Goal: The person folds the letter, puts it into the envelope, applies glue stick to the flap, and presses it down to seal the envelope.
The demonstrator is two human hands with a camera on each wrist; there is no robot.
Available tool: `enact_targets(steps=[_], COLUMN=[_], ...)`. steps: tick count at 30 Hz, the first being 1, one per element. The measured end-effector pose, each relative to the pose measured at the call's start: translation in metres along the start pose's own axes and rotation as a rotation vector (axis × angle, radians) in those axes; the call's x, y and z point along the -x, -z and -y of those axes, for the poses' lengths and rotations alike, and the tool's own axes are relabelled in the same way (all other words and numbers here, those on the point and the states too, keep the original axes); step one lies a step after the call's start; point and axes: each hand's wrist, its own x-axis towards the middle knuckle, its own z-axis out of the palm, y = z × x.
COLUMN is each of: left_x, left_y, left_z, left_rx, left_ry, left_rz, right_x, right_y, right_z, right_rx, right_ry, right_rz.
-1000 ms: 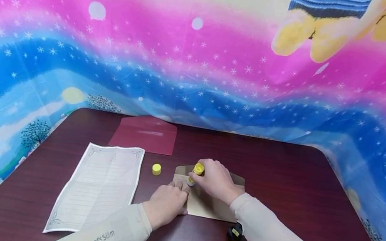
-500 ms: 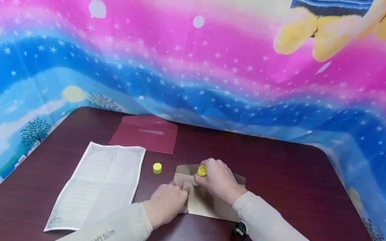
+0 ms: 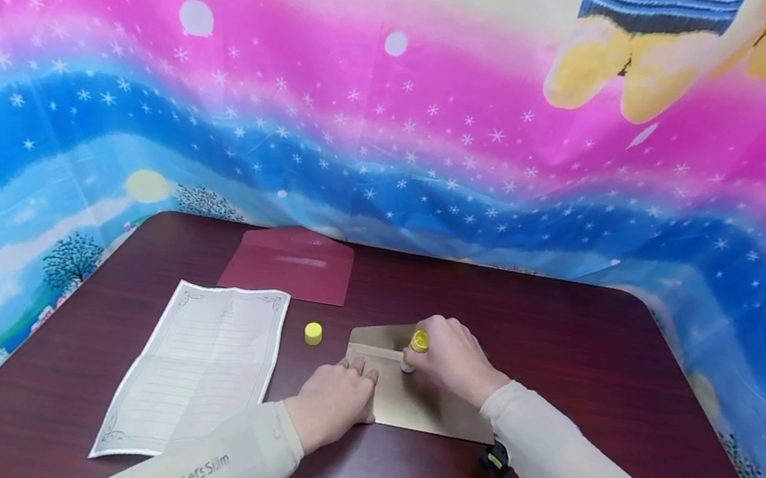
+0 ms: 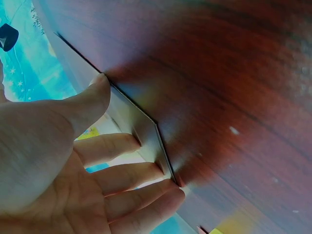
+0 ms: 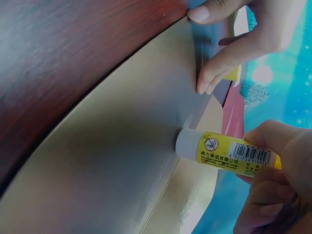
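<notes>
A gold-brown envelope (image 3: 433, 416) lies on the table with its flap turned up toward the far side. My right hand (image 3: 457, 359) grips a yellow glue stick (image 5: 229, 153), and in the right wrist view its white end meets the envelope just below the flap fold. A faint glue streak (image 5: 155, 187) shows along that edge. My left hand (image 3: 330, 402) presses on the envelope's left end. In the left wrist view its extended fingers (image 4: 126, 178) and thumb lie along the envelope's edge. The glue stick's yellow cap (image 3: 313, 334) stands to the left of the envelope.
A creased, lined sheet with a decorative border (image 3: 200, 369) lies at the left, beside the left forearm. Farther back is a red envelope (image 3: 291, 268) with a pale streak on it. A patterned cloth (image 3: 397, 149) hangs behind the dark wood table (image 3: 578, 337).
My right hand has slid the glue stick to the right along the envelope, below the flap fold. The left hand has stayed in place on the envelope's left end.
</notes>
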Motion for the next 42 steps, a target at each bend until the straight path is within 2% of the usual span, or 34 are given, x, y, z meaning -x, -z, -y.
enact_targets(steps=[6,13,21,30,42], left_x=[0.000,0.000,-0.001,0.001,0.002], left_y=[0.000,0.003,0.004,0.002,0.005], left_z=[0.000,-0.001,-0.001,0.000,0.000], left_rx=[-0.006,-0.013,0.005,0.010,0.025], left_ry=[-0.005,0.001,-0.003,-0.011,-0.007], left_rz=[-0.017,0.013,0.026,0.007,0.021], right_x=[0.004,0.008,0.013,0.020,0.026], right_y=[0.005,0.010,0.018,0.024,0.026], right_z=[-0.010,-0.022,-0.034,-0.046,-0.064], right_rx=[0.002,0.020,0.044,0.042,-0.068], right_ry=[0.013,0.008,-0.022,-0.062,-0.062], right_rz=[-0.009,-0.023,-0.007,0.002,-0.020])
